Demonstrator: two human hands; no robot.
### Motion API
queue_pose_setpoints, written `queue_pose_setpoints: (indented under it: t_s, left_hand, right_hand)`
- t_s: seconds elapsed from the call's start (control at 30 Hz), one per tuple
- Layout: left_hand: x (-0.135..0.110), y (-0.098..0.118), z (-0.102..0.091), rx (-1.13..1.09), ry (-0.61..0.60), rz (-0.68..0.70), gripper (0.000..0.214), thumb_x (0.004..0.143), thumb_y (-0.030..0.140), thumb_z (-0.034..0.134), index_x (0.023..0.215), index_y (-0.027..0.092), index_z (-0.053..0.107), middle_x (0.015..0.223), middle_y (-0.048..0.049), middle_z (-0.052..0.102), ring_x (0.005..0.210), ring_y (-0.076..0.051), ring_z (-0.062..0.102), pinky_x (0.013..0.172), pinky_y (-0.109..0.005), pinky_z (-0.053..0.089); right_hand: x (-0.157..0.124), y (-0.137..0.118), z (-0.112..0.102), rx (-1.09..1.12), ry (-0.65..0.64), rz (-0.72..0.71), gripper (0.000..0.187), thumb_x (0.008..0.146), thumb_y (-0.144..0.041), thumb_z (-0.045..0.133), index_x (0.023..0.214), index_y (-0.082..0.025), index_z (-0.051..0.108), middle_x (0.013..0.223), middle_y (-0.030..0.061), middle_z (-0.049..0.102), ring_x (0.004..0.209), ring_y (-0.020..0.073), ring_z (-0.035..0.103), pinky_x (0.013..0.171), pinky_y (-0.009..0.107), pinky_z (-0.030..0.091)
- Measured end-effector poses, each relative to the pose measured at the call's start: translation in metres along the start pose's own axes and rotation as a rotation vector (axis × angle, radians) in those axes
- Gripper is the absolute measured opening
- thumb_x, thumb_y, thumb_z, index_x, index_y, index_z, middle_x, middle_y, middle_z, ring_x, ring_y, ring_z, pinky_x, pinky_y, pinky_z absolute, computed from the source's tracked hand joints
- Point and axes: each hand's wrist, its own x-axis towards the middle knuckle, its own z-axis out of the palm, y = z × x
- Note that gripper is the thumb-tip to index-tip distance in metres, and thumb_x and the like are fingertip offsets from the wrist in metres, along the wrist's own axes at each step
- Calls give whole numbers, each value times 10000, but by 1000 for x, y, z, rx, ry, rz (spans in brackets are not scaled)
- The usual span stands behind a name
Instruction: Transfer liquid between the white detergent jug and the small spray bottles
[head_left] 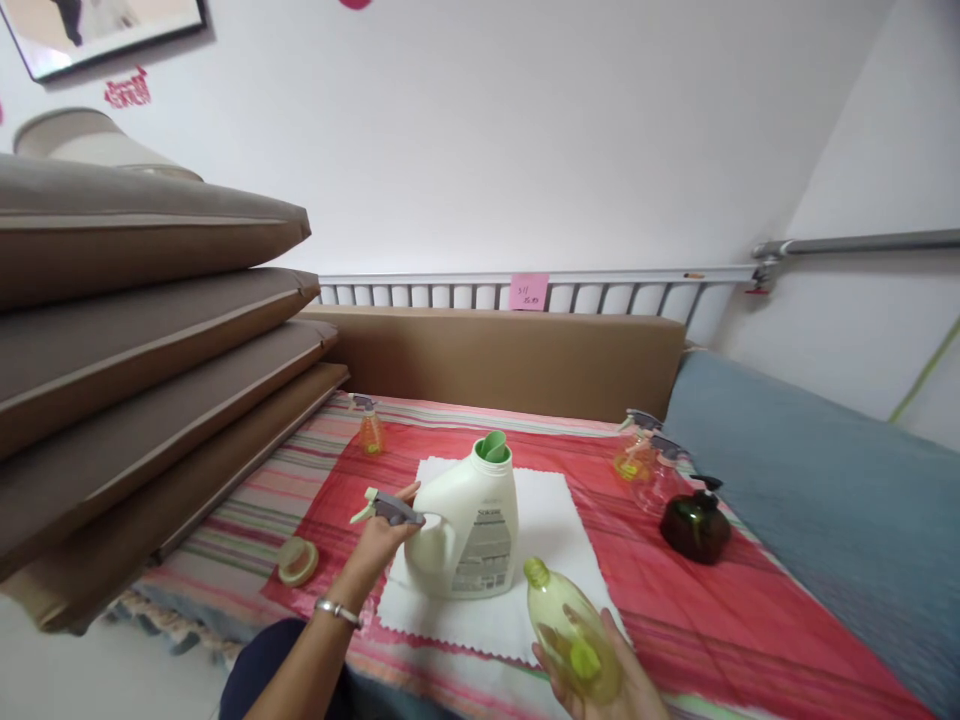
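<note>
Head view: white jug (484, 540) stands between both hands (381, 540).

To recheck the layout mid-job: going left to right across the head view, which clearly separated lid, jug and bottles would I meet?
Round pale lid → small orange spray bottle → white jug → yellow-green bottle → dark pump bottle.

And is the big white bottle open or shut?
Open. The big white bottle has no cap on, and its green spout shows at the top.
</note>
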Motion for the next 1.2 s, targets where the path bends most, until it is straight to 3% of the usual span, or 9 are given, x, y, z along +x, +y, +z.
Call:
queue_pose_setpoints:
  t_s: [0.23, 0.37, 0.5, 0.7, 1.03, 1.2]
  left_hand:
    - [-22, 35, -13, 49, 90, 48, 565, 606, 288, 765, 1136, 165, 615, 1178, -149, 636, 1164, -333, 515, 985, -456, 394]
    - [-38, 63, -15, -260, 96, 188, 552, 700, 303, 688, 1224, 221, 534, 1188, -114, 629, 1197, -303, 490, 994, -453, 385]
    - [-46, 82, 2, -514, 20, 205, 506, 753, 337, 628, 1237, 253, 506, 1191, -90, 627, 1202, -285, 485, 972, -469, 403]
    - [-48, 84, 24, -575, -62, 142, 460, 772, 338, 614, 1214, 255, 515, 1170, -78, 636, 1171, -268, 511, 963, -451, 406]
    - [-53, 92, 31, -622, -96, 129, 385, 749, 287, 656, 1124, 235, 582, 1122, -95, 662, 1106, -261, 554, 890, -404, 445]
    - [-55, 92, 35, -611, -104, 114, 400, 751, 284, 655, 1139, 229, 576, 1141, -106, 651, 1122, -273, 542, 896, -418, 440]
  right_hand:
    - [-5, 3, 1, -30, 27, 19, 354, 676, -485, 709, 947, -259, 675, 934, 55, 740, 866, 266, 677, 658, 325, 523]
    - [-6, 15, 12, -51, 44, 82, 342, 719, -455, 686, 970, -225, 653, 916, 61, 740, 859, 250, 680, 632, 310, 520]
    - [-6, 31, 26, -118, 10, 68, 376, 747, -450, 660, 1042, -224, 599, 934, 67, 735, 821, 238, 686, 610, 314, 516]
    - [-12, 40, 36, -226, -52, 31, 480, 797, -456, 600, 1193, -217, 469, 988, 94, 721, 793, 223, 678, 591, 302, 491]
    - [-5, 36, 22, -204, 3, 66, 644, 825, -488, 543, 1352, -221, 288, 1072, 116, 691, 819, 228, 670, 604, 318, 498]
    - [-5, 36, 27, -210, 2, 52, 649, 833, -462, 547, 1365, -216, 268, 1056, 107, 697, 825, 230, 668, 602, 321, 502]
